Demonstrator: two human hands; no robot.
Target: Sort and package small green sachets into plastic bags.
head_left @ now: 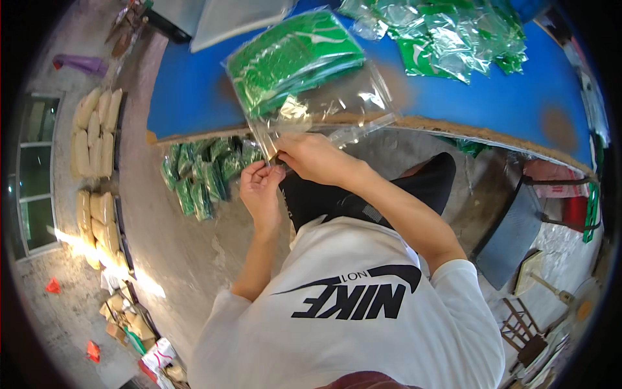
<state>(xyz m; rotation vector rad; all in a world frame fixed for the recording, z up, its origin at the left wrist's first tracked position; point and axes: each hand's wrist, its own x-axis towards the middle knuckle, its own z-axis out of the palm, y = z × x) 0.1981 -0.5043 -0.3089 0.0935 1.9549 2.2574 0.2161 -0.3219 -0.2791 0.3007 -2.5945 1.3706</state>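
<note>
A large clear plastic bag (363, 97) lies across the front edge of the blue table, its mouth end toward me. Inside its far part sits a stack of green packets (291, 61). My right hand (311, 157) is closed on the near left corner of the bag, thumb and fingers pinched together. Just below and left of it, my left hand (261, 188) has its fingers curled, pinching at the same corner. A small brownish bit shows between the two hands; what it is I cannot make out.
On the blue table (453, 107), a pile of green-and-clear packets (447, 39) lies at the far right. Filled green bags (201, 172) rest on the floor beneath its front edge. Stacked tan sacks (97, 133) stand left; a chair (508, 233) is at right.
</note>
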